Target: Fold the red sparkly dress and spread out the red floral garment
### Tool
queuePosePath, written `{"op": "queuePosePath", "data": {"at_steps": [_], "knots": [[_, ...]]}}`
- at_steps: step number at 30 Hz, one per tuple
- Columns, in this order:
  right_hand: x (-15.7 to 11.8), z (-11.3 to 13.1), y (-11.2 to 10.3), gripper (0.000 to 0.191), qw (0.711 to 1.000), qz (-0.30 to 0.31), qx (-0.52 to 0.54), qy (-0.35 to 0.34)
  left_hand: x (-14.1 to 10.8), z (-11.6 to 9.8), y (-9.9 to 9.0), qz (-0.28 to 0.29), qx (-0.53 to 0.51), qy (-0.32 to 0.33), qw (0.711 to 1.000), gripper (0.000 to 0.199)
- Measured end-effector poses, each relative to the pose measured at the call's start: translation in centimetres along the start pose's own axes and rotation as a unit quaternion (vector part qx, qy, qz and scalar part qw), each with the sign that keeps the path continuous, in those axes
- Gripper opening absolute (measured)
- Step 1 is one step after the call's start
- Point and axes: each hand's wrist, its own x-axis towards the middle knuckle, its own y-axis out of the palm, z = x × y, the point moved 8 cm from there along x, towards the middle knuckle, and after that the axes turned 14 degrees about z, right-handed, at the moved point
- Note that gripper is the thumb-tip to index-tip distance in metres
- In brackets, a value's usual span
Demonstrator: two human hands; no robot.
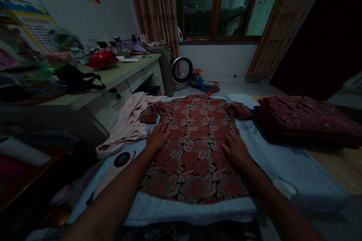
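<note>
A red and black flower-patterned shirt (195, 150) lies spread out, its short sleeves out to the sides and its collar at the far end. Under it is a light blue cloth (189, 211). My left hand (156, 138) rests on the shirt's left edge, fingers stretched forward. On the right edge lies my right hand (235, 148), flat with its fingers apart. Neither hand grips anything that I can see. By my left forearm is a pale flat object with a round dark opening (122, 159), partly hidden by the arm.
A pale pink garment (127, 120) lies to the left. Folded dark red clothes (305, 120) are stacked at the right. A cluttered desk (144, 64) runs along the left wall. Beyond stand a washing machine with its round door (181, 70) open and a blue ride-on toy (203, 81).
</note>
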Motion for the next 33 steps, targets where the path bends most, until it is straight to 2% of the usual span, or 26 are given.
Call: {"op": "queuePosePath", "data": {"at_steps": [3, 6, 8, 10, 12, 14, 17, 19, 24, 29, 31, 33], "knots": [[-1.0, 1.8, 0.4, 0.048, 0.999, 0.026, 0.006, -0.030, -0.7, 0.2, -0.3, -0.015, 0.003, -0.010, 1.000, 0.057], [-1.8, 0.4, 0.1, 0.045, 0.999, 0.037, 0.016, 0.012, -1.7, -0.2, -1.3, -0.056, 0.010, 0.004, 0.998, 0.049], [-2.4, -1.0, -0.4, 0.043, 0.998, 0.034, 0.021, 0.046, -2.9, -1.4, -1.8, -0.082, 0.016, 0.036, 0.996, 0.044], [-2.9, -1.3, -1.1, 0.043, 0.997, 0.019, 0.026, 0.069, -4.5, -3.7, -1.6, -0.086, 0.009, 0.094, 0.992, 0.043], [-3.6, -0.2, -1.8, 0.045, 0.997, -0.006, 0.035, 0.068, -6.5, -6.6, -0.8, -0.068, -0.011, 0.169, 0.983, 0.042], [-4.3, 2.1, -2.0, 0.046, 0.998, -0.019, 0.051, 0.032, -8.5, -9.1, 0.4, -0.041, -0.039, 0.222, 0.973, 0.039], [-4.9, 5.4, -1.5, 0.046, 0.996, 0.014, 0.076, -0.047, -10.6, -11.2, 2.0, -0.012, -0.047, 0.261, 0.964, 0.042], [-5.2, 5.5, -1.3, 0.046, 0.994, 0.025, 0.091, -0.046, -11.2, -11.1, 2.5, -0.001, -0.044, 0.261, 0.964, 0.045], [-6.0, 2.2, -1.6, 0.042, 0.995, 0.021, 0.091, -0.019, -11.4, -8.4, 2.4, 0.014, -0.025, 0.227, 0.973, 0.048], [-7.3, -1.1, -1.3, 0.039, 0.998, 0.014, 0.067, 0.006, -12.3, -4.8, 1.7, 0.012, 0.004, 0.170, 0.985, 0.049], [-7.8, -1.9, -1.3, 0.039, 0.999, 0.008, 0.047, 0.024, -12.8, -3.6, 1.1, 0.001, 0.011, 0.142, 0.990, 0.048], [-8.1, -2.0, -1.6, 0.037, 0.998, 0.000, 0.024, 0.052, -13.4, -3.3, 0.3, -0.012, 0.012, 0.122, 0.992, 0.045]]}}
